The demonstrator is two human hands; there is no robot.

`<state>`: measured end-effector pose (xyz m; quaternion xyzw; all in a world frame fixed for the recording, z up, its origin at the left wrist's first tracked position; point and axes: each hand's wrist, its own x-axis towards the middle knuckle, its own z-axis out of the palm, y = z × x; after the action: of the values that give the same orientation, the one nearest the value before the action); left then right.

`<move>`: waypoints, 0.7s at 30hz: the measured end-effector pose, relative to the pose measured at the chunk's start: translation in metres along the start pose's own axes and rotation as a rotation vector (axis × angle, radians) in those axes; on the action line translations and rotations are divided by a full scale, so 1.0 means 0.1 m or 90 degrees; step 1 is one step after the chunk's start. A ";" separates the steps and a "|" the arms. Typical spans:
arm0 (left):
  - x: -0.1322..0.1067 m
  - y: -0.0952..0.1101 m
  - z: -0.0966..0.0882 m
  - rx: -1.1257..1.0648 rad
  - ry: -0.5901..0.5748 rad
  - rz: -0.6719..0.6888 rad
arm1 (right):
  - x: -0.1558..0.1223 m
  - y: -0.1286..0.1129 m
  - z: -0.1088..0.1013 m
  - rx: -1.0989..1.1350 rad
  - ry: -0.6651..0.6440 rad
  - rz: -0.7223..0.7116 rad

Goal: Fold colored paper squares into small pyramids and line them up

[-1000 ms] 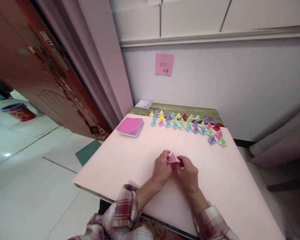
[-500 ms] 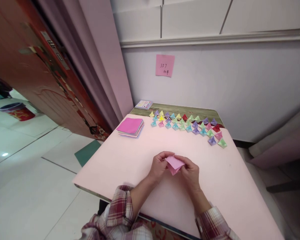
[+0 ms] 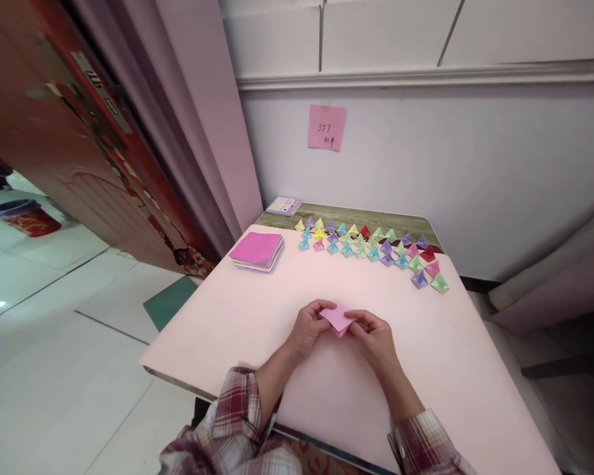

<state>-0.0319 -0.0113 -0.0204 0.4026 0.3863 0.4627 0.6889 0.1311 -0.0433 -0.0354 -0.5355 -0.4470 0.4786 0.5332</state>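
Note:
A small pink folded paper [image 3: 337, 318] is held just above the pink tabletop [image 3: 440, 356], near its middle. My left hand [image 3: 307, 328] pinches its left side and my right hand [image 3: 373, 338] pinches its right side. Both hands have their fingers closed on the paper. Farther back, several small folded paper shapes [image 3: 373, 249] in many colours lie in rows. A stack of square coloured sheets [image 3: 257, 251] with a magenta sheet on top rests at the table's back left.
A small printed packet [image 3: 284, 206] lies at the table's far left corner by the wall. A pink note [image 3: 327, 127] is stuck to the wall. A red door [image 3: 54, 138] and a curtain [image 3: 198, 119] stand to the left; tiled floor lies below.
The pink paper went from a raised triangle to a flatter, opened shape between my fingers. Both hands shifted slightly on it and the view tilted a little.

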 end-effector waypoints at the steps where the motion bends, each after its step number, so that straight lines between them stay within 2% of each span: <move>1: 0.00 0.00 0.00 0.007 -0.004 0.006 | 0.00 0.00 0.00 0.012 0.004 0.002; 9: -0.02 -0.03 0.00 -0.001 -0.008 0.050 | 0.02 0.02 -0.03 0.026 0.052 0.016; 15: -0.01 -0.03 0.00 0.021 0.025 0.068 | 0.04 0.11 -0.06 0.036 0.036 -0.010; 21: 0.00 -0.03 0.01 0.039 0.019 0.055 | 0.05 0.13 -0.07 0.000 0.044 -0.032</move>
<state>-0.0304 -0.0125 -0.0227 0.4331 0.3928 0.4860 0.6496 0.1381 -0.0396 -0.0490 -0.5404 -0.4418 0.4462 0.5601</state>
